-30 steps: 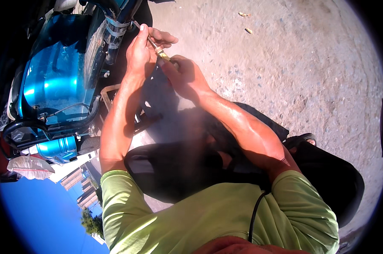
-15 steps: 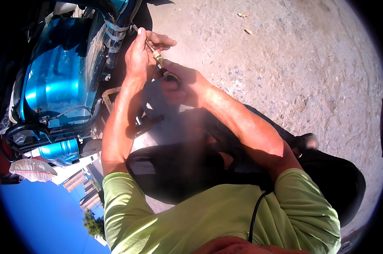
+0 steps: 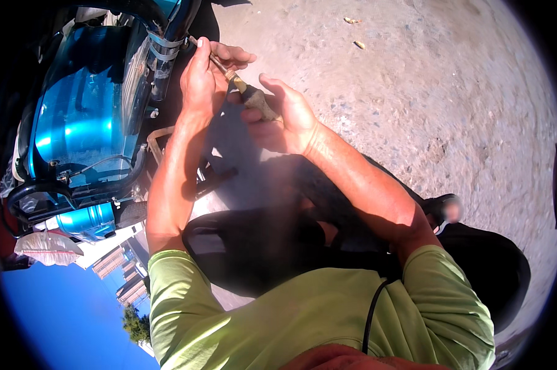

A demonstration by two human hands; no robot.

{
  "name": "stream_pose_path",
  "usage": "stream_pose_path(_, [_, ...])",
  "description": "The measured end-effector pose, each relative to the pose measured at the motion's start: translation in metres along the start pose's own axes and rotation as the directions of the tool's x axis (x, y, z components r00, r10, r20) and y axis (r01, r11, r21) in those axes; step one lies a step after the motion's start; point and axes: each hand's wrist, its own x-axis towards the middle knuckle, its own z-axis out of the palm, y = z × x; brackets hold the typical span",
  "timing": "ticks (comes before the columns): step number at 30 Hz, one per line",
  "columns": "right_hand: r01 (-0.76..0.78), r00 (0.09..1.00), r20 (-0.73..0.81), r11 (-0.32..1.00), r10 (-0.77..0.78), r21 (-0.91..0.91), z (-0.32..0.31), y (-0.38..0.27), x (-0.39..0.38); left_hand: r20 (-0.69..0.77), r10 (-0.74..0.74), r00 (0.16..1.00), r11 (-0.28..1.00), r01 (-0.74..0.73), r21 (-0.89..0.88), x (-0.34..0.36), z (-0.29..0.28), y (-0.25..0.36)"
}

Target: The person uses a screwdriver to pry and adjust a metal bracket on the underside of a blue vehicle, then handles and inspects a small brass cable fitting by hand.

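Note:
A screwdriver [image 3: 236, 83] with a thin metal shaft, a yellowish collar and a dark, worn handle slants between my hands. Its shaft points up-left toward the clamped blue-black frame tube [image 3: 166, 46]; the tip's contact is hard to make out. My left hand [image 3: 199, 80] steadies the shaft between thumb and fingers, its fingers stretched loosely past it. Around the handle's end my right hand [image 3: 291, 117] has a loose hold, thumb lifted away and fingers partly curled beneath. The handle's end rests by the palm.
A shiny blue metal vehicle body [image 3: 81, 117] with black tubing stands on the left. Below it is a smaller blue cylinder [image 3: 87, 221]. Rough concrete ground [image 3: 414, 92] spreads to the right, with small dry scraps [image 3: 359, 45]. My shoe [image 3: 442, 209] is at right.
My right hand has loosened and opened on the handle, its thumb lifting off and the palm shifting slightly right. More of the handle shows. My left hand has barely moved.

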Motion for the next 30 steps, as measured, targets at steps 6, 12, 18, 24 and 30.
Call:
stream_pose_path(6, [0.101, 0.891, -0.238, 0.681, -0.386, -0.726, 0.009, 0.019, 0.009, 0.012, 0.01, 1.0, 1.0, -0.01, 0.013, -0.001, -0.009, -0.002])
stream_pose_path(12, [-0.03, 0.686, -0.048, 0.037, -0.726, -0.999, 0.011, 0.036, 0.016, 0.023, 0.018, 1.0, 1.0, -0.019, 0.023, -0.003, -0.014, -0.004])
stream_pose_path(18, [0.028, 0.992, -0.122, 0.996, -0.038, -0.087, 0.012, 0.023, 0.011, 0.018, 0.016, 1.0, 0.999, -0.015, -0.043, -0.004, -0.01, 0.001])
stream_pose_path(24, [0.061, 0.932, -0.206, 0.687, -0.3, -0.724, 0.006, 0.019, 0.015, 0.016, -0.009, 1.0, 0.999, 0.01, -0.047, 0.0, -0.014, -0.003])
stream_pose_path(30, [-0.234, 0.688, 0.052, -0.289, -0.724, -0.928, 0.021, 0.007, 0.001, -0.044, -0.029, 0.999, 0.999, 0.029, 0.012, 0.001, -0.012, -0.006])
